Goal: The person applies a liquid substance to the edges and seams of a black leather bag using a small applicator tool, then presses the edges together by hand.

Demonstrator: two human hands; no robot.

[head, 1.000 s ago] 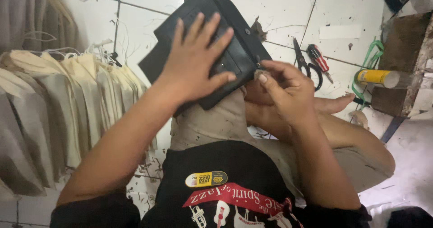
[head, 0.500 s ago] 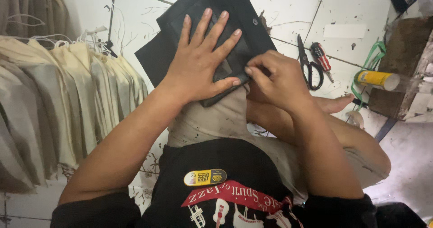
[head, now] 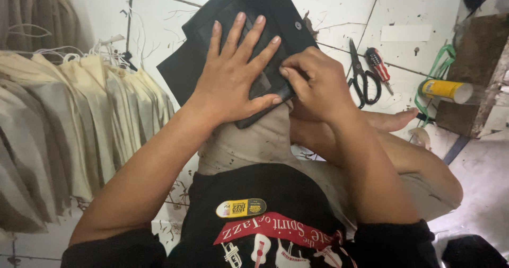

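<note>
- Cloth pieces [head: 69, 135], beige and grey, hang in a row at far left.
- Left hand [head: 236, 72] lies flat with fingers spread on a black leather piece [head: 254, 40] resting on the person's knee.
- Right hand [head: 318, 82] pinches that piece's near right edge.
- Scissors [head: 362, 77], a screwdriver [head: 377, 66] and a yellow tube [head: 447, 89] lie on the white tiled floor [head: 339, 8] at right.

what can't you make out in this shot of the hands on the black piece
- Head view: the right hand curls over its own fingertips, so its grip on anything small is hidden.
- The left hand lies flat over the middle of the black leather piece.
- The piece's top is cut off by the frame edge.
- The scissors show, the blade tips too small to judge.
</note>
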